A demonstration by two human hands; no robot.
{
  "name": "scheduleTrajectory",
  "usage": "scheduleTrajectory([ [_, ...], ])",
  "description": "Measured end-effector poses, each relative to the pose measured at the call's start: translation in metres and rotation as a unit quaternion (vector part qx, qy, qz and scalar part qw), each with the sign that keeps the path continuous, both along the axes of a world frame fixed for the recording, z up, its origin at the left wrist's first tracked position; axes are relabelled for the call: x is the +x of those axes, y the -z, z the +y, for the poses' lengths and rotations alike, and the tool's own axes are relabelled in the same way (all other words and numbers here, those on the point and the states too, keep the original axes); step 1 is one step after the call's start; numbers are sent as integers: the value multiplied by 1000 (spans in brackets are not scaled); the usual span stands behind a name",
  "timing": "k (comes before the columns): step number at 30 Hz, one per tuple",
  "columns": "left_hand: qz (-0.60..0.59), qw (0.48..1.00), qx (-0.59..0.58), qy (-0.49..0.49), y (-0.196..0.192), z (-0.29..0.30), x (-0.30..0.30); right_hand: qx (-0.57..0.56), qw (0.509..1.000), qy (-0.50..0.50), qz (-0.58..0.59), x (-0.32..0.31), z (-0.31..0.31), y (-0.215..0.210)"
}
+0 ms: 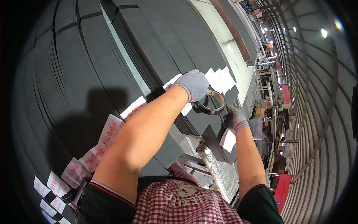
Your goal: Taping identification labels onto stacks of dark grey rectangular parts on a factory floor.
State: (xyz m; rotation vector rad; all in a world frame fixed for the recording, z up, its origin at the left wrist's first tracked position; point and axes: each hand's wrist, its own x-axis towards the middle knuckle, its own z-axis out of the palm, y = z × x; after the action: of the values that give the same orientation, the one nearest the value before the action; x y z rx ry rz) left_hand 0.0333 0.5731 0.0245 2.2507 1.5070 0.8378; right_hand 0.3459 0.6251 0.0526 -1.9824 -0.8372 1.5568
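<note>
1. The left hand [194,85], in a grey glove, sits just above the middle of the frame, its fingers curled over the rim of a roll of tape [211,102], seemingly to steady it.
2. The right hand [234,118], also gloved, is just right of the roll and lower; it looks clenched near the roll's edge, perhaps pinching the tape's free end, though the grasp itself is too small to tell.
3. The roll hovers over long dark sheets [93,67] stacked across the upper left.
4. White paper labels [220,79] lie on the sheets beside the hands; more labels with red print [112,130] run toward the lower left.
</note>
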Motion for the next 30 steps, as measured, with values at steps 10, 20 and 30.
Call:
scheduleTrajectory([
  [10,-73,995,52,-38,8,-6,-9,48,984,-124,121,-8,0,25],
  [20,2,1000,-31,-3,14,-16,2,-9,985,-124,119,57,33,68],
  [30,-5,1000,-17,19,11,8,13,82,985,-98,120,10,3,21],
])
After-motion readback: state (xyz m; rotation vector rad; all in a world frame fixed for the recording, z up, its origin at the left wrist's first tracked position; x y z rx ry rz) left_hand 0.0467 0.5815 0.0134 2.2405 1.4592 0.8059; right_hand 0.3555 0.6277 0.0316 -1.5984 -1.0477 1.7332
